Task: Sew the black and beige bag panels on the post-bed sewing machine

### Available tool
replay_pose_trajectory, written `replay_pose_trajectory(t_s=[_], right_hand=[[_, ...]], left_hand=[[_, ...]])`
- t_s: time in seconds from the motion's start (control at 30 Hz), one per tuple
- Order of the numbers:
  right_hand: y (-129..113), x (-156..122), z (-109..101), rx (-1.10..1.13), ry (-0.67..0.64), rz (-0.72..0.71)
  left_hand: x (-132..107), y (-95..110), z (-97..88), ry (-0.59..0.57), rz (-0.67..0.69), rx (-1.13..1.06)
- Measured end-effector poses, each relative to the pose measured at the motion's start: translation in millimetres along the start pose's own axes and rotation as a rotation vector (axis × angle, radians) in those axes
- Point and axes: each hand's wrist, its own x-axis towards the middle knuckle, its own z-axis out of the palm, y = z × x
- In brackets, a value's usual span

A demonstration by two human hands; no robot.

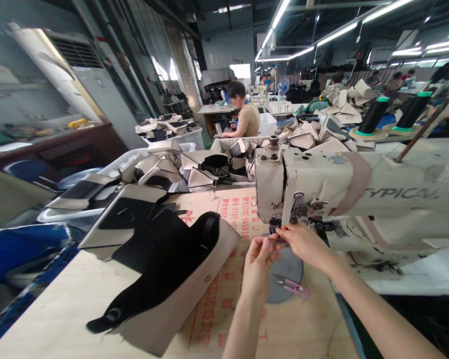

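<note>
At the sewing machine [322,184] mid-frame, left hand [258,259] and right hand [303,242] hold each grip pinched together (on what, too fine to see); bracing both wrists seems wise.

The worn, cream-coloured metal sewing machine [322,184] (lettered TYPICAL along its arm) stands upright at the right, its grimy needle end facing left.

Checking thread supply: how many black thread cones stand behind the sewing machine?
2. The left cone and the right cone stand side by side behind the sewing machine, at upper right. Others may be hidden past the right edge.
</note>
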Motion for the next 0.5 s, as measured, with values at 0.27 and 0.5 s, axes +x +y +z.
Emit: replay_pose_trajectory(t_s=[0.27, 0.5], right_hand=[[-27, -51, -36, 0.2, 0.141, 0.097], [20, -158, -67, 0.165, 0.39, 0.255]], left_hand=[[-47, 15, -25.1, -0.208, 0.162, 0.545], [-33, 29, -47.9, 0.067, 0.519, 1.186]])
